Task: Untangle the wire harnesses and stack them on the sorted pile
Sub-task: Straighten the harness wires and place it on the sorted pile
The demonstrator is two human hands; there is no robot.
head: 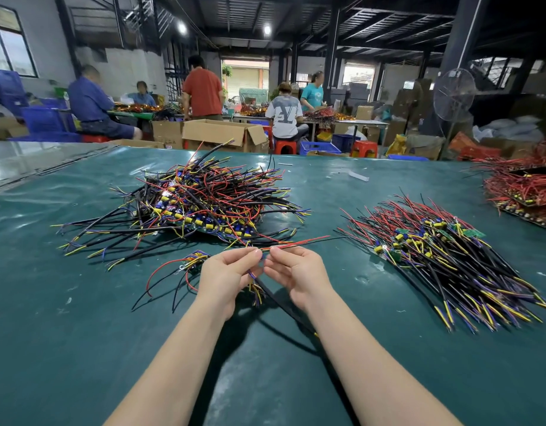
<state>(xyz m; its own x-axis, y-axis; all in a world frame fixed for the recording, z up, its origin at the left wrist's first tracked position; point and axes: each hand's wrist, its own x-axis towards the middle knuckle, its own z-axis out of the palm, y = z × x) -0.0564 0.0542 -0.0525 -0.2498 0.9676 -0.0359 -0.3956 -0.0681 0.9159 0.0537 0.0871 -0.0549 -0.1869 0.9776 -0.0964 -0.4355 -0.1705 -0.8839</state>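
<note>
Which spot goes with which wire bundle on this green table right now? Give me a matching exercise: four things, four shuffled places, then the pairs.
Things:
1. tangled heap of black, red and yellow wire harnesses
2. neatly fanned pile of wire harnesses
3. mostly red wire heap
4. single red-and-black wire harness

Places:
A. far right edge of the green table
B. pinched between left hand and right hand
C. beyond the left hand, left of centre
D. right of the right hand

Pairs: 1-C; 2-D; 3-A; 4-B
</note>
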